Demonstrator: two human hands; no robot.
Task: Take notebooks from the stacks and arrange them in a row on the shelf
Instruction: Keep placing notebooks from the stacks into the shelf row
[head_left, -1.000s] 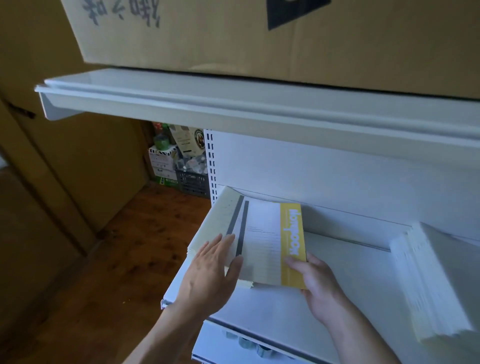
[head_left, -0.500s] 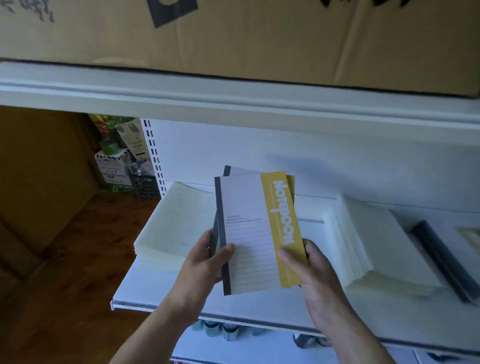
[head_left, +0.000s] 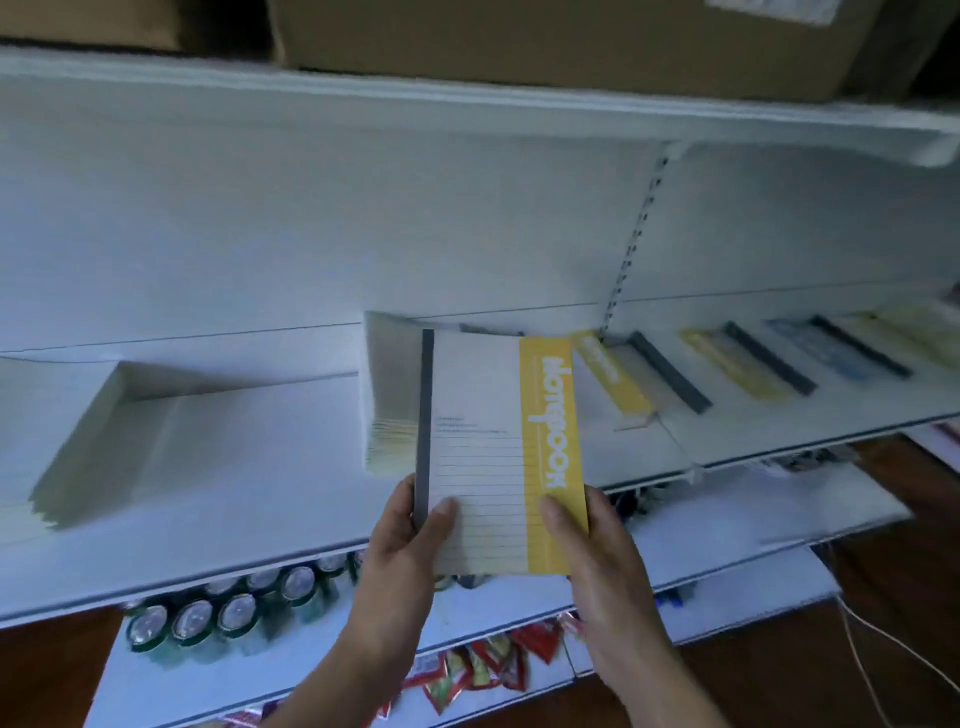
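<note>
White shelving all round, with a long shelf (head_left: 249, 499) across the middle. Left hand (head_left: 402, 540) clamped on the dark-spine corner, right hand (head_left: 597, 540) clamped on the yellow-band corner, both thumbs on the cover. Between them the held notebook (head_left: 483, 457), lifted clear of the shelf and in front of the middle stack (head_left: 389, 395). Further left, well apart, a second stack (head_left: 104, 431). Further right, a laid row (head_left: 727, 364) of several notebooks lying flat side by side. Judged partway: row begun, both stacks thick, this one not yet placed. Against half a second ago: view swung right, row now fully visible, held notebook no longer between the two stacks.
</note>
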